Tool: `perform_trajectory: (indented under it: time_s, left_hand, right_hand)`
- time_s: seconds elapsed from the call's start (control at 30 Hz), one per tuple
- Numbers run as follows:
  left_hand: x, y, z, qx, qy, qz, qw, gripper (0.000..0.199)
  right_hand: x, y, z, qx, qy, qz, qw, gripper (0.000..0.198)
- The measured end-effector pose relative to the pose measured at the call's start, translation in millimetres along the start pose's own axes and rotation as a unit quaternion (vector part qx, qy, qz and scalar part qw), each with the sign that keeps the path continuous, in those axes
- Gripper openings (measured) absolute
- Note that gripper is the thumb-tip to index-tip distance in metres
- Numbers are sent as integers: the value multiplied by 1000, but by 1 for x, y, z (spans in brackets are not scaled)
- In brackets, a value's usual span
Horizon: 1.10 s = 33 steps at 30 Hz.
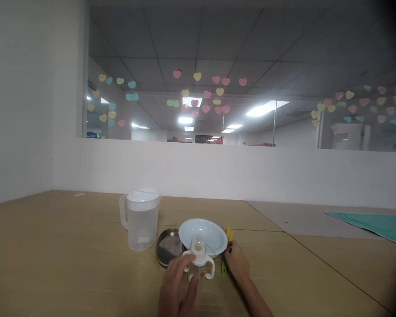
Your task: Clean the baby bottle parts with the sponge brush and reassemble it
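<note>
A clear baby bottle with a white collar, two white side handles and a clear dome cap stands upright before a pale blue-white bowl. My left hand is at the bottle's near left side, thumb and fingers apart; its fingertips overlap the collar and body, and whether they press on it I cannot tell. At the bowl's right edge, my right hand has its fingers closed on a brush with a yellow sponge-like head and a green handle. The fingers cover the brush's middle.
A round metal dish sits left of the bowl. Behind it stands a translucent lidded pitcher. A teal cloth lies far right on the wooden table. A white wall with windows closes off the back.
</note>
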<state>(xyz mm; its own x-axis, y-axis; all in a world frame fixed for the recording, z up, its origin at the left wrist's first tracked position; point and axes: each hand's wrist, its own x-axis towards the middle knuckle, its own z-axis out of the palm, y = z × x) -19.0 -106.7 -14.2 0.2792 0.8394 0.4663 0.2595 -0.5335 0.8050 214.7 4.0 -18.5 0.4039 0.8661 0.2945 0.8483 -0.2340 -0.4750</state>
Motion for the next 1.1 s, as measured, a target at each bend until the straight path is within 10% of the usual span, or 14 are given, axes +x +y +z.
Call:
perform_trajectory:
  time_s: [0.13, 0.6, 0.77, 0.93, 1.1]
  left_hand:
    - [69, -22, 16, 15, 192, 19, 981, 61]
    - [77, -43, 30, 23, 168, 46, 984, 32]
    - [78, -48, 35, 39, 159, 67, 984, 33]
    - [74, -51, 34, 90, 164, 82, 979, 39]
    - [70, -56, 27, 161, 129, 166, 964, 61]
  right_hand:
    - [1, -1, -2, -49, -21, -9, 999, 30]
    - [-8, -9, 0, -55, -15, 14, 998, 29]
    - [-1, -4, -3, 36, 108, 20, 993, 35]
    - [-9, -12, -10, 154, 253, -114, 948, 39]
    - [-31, -24, -16, 189, 262, -340, 883, 28]
